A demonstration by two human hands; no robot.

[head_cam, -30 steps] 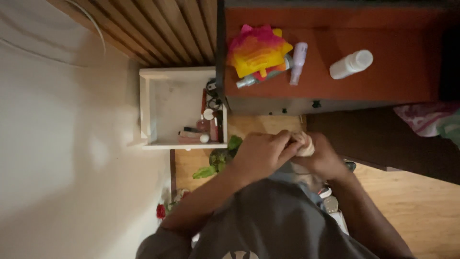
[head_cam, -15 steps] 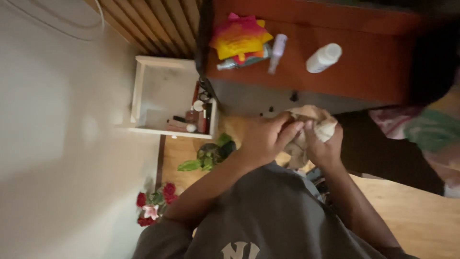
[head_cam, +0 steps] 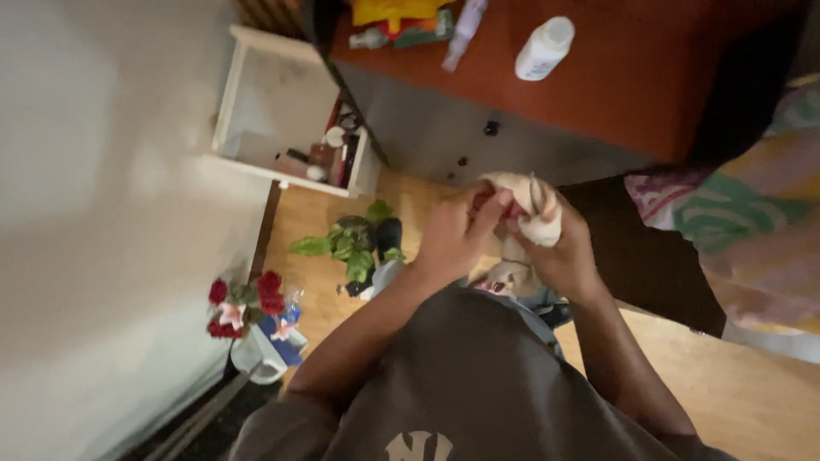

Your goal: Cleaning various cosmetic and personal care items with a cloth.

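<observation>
Clutching the cream cloth bundle (head_cam: 525, 209), both hands' grip (head_cam: 453, 239) (head_cam: 568, 256) stays clenched, now raised toward the dresser (head_cam: 649, 77).

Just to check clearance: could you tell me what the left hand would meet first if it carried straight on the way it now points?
Most likely the pale bundle that its fingers already touch, with the right hand just behind; depth is unclear.
</observation>
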